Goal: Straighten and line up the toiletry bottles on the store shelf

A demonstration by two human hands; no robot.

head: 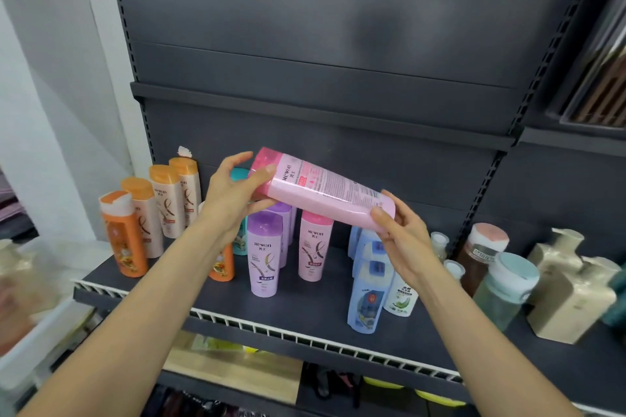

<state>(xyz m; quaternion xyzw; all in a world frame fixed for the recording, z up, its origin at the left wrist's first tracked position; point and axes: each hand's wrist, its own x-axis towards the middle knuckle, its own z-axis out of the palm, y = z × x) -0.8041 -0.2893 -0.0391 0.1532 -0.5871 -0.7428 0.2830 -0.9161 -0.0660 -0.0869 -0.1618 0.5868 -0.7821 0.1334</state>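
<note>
A pink bottle [321,188] is held sideways in the air above the dark shelf [305,308], its cap end to the left. My left hand [233,195] grips the cap end; my right hand [399,230] holds the base end. Below it stand a second pink bottle [313,249] and a purple bottle [264,256], with another purple one behind. Orange bottles [123,234] and cream bottles with orange caps [167,200] stand in a row at the left. Blue bottles [367,294] and a white bottle [403,298] stand at the right, partly behind my right hand.
A teal bottle [240,176] shows behind my left hand. On the neighbouring shelf at the right stand a clear bottle with a teal cap [504,288], a brown bottle [481,254] and beige square bottles [569,294]. A white wire fence [305,335] edges the shelf front.
</note>
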